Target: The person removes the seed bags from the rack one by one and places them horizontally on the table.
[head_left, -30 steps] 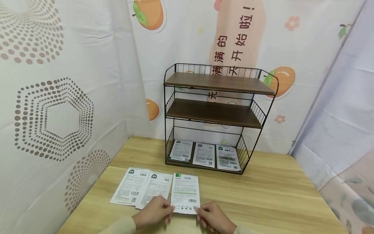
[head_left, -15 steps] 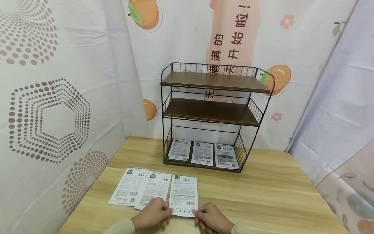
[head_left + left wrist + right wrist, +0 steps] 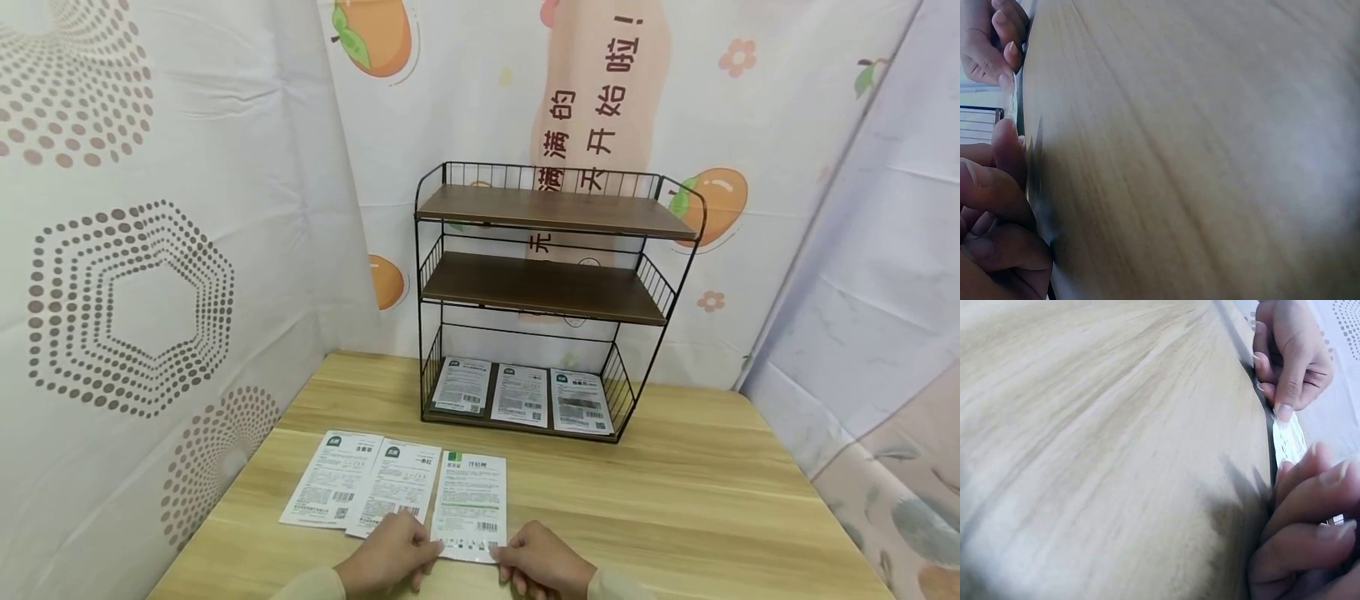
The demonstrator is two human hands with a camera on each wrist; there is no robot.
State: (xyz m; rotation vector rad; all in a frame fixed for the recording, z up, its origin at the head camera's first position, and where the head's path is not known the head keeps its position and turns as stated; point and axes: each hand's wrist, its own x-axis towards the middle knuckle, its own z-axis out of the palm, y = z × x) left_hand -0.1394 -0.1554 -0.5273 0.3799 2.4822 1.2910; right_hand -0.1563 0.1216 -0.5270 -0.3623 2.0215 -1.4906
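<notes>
A white seed-style packet (image 3: 471,504) with a green corner logo and fine print lies on the table at the right end of a row. My left hand (image 3: 390,552) pinches its lower left corner, and my right hand (image 3: 546,560) pinches the lower right one. In the right wrist view, a strip of the packet (image 3: 1289,440) shows between the two hands. To the left are two more white packets with dark green logos: a middle packet (image 3: 397,483) and an outer packet (image 3: 332,479), their edges overlapping. My left hand hides the middle packet's lower corner.
Behind the packets stands a black wire rack with brown shelves (image 3: 540,287). Its bottom shelf bears a left packet (image 3: 462,386), a centre packet (image 3: 520,395) and a right packet (image 3: 581,402). Printed curtains (image 3: 480,83) enclose the wooden table (image 3: 675,483) at the back and sides.
Both hands have drawn the green-cornered packet slightly toward me and a little left, keeping hold of its lower corners. The view shifted slightly; the other packets stay put.
</notes>
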